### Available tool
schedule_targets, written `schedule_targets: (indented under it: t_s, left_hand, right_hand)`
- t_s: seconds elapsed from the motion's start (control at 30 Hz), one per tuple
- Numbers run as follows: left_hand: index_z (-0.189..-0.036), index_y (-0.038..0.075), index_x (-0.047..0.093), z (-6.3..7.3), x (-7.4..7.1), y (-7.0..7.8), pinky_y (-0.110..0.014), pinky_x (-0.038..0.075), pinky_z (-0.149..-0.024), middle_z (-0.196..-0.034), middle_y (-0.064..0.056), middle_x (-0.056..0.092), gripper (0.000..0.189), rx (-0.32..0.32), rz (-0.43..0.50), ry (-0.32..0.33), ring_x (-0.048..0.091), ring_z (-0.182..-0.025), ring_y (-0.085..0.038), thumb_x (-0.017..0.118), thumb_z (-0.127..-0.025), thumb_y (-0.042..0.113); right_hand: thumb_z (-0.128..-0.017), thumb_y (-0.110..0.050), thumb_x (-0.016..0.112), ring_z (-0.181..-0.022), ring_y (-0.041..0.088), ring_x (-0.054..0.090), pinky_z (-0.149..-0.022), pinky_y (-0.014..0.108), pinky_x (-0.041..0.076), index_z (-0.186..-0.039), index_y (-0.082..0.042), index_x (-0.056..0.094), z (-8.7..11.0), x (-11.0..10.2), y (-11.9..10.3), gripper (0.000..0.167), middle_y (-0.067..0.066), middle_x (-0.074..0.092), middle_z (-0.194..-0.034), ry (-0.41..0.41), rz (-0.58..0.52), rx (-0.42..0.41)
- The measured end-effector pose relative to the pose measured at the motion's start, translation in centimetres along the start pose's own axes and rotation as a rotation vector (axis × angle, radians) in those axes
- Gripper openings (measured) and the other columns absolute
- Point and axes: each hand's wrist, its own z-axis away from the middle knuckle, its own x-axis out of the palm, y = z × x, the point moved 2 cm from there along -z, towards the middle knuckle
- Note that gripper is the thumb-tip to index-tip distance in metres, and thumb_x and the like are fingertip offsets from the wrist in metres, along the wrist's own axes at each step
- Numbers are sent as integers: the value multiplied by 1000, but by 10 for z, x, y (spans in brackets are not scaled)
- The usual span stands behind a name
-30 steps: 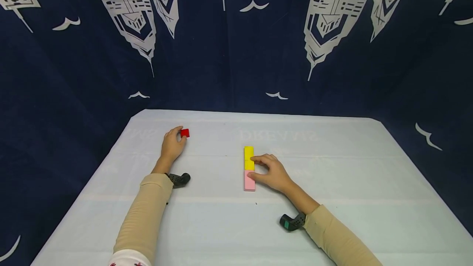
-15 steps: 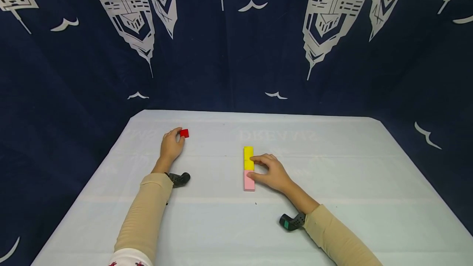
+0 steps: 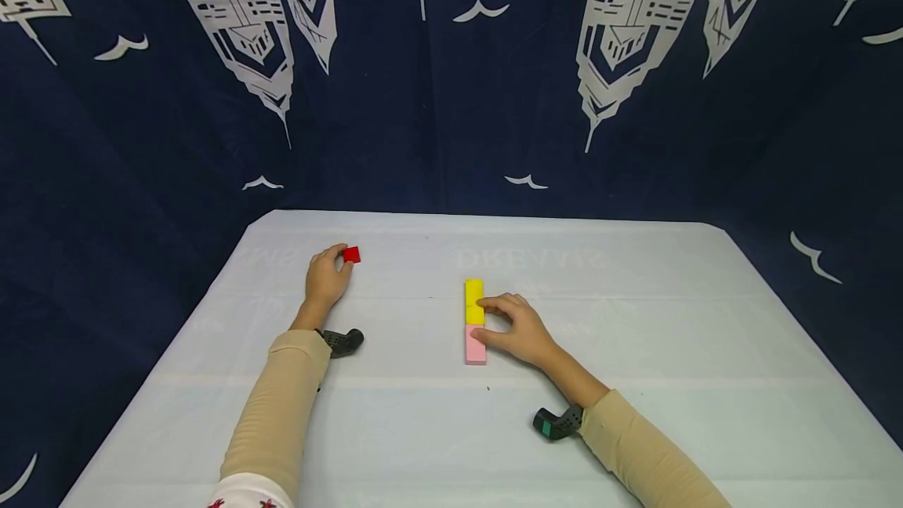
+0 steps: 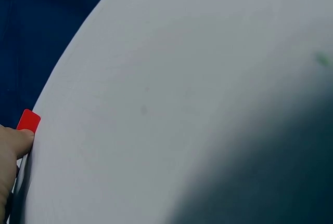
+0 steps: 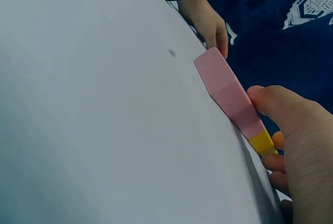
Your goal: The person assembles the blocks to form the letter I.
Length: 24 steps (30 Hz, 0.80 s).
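Observation:
In the head view, my left hand (image 3: 327, 282) pinches a small red block (image 3: 352, 255) at the far left of the table. The left wrist view shows the thumb (image 4: 20, 142) against that red block (image 4: 28, 120). Near the middle, two yellow blocks (image 3: 474, 291) and a longer pink block (image 3: 476, 350) form one straight row, the pink one closest to me. From the right, my right hand (image 3: 524, 333) touches this row with loosely bent fingers, the index on the yellow and the thumb on the pink. The right wrist view shows the thumb along the pink block (image 5: 226, 91).
A white cloth covers the table (image 3: 395, 429). Behind it hangs a dark blue curtain (image 3: 437, 124) with white building and bird prints. Black wrist cameras, left (image 3: 343, 342) and right (image 3: 557, 423), jut inward from the wrists.
Almost nothing differs; both hands and the blocks keep their places. The whole head view has shifted very slightly.

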Motion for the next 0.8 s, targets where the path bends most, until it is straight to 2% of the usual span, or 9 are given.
schedule_targets:
  t_s: [0.8]
  left_hand:
    - [-131,-1,57,3,-5,8,-46,34,-108,-132,-21,58,38,-77,93,5,47,-124,-37,63,-94,8]
  right_hand:
    - [-76,-30,84,-101,19,56,-89,39,47,-120,-8,68,0,0,0,52,1,66,-107,-1,-1,-3]
